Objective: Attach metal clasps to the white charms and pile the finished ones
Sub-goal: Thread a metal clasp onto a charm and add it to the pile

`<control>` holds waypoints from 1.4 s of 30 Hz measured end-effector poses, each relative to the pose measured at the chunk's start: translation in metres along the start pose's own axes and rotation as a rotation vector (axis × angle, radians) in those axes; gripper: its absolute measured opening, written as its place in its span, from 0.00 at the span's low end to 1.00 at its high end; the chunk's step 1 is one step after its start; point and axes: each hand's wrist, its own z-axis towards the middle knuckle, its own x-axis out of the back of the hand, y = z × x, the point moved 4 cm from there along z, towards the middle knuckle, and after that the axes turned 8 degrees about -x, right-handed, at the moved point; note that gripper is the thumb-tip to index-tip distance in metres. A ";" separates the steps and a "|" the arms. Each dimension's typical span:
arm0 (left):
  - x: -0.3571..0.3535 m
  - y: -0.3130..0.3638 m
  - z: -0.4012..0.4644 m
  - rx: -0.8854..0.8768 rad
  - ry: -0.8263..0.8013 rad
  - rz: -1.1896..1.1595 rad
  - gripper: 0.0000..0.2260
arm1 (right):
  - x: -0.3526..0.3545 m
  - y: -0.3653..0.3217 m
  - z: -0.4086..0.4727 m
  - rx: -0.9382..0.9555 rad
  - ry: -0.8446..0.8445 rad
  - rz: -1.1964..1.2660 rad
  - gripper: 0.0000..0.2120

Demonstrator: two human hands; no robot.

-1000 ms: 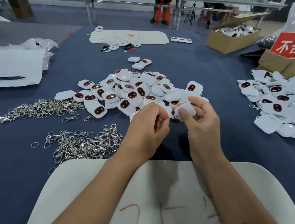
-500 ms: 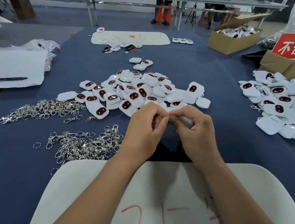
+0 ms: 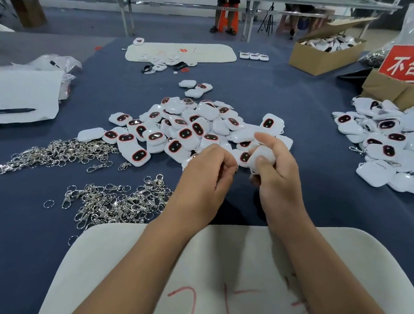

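White plastic, the charm (image 3: 260, 155) sits clamped in our right hand (image 3: 277, 177) fingers, at three o'clock from our left hand (image 3: 203, 183), whose fingers pinch a barely visible metal clasp (image 3: 236, 169) toward it.

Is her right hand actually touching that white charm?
Touching. The head view shows the right hand with thumb and fingers wrapped around the white charm, no gap between them.

left hand (image 3: 206, 180) grip contents hidden | finished pile (image 3: 401, 147) cut off right
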 end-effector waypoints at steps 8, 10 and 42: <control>-0.002 0.006 0.000 -0.023 -0.083 0.003 0.08 | 0.004 -0.004 -0.003 0.036 0.053 -0.013 0.08; -0.002 0.007 0.000 -0.027 -0.094 0.009 0.08 | 0.004 -0.004 -0.004 0.040 0.055 -0.014 0.08; -0.005 0.006 0.001 0.009 -0.096 0.088 0.07 | 0.001 -0.004 -0.006 0.168 0.122 -0.080 0.09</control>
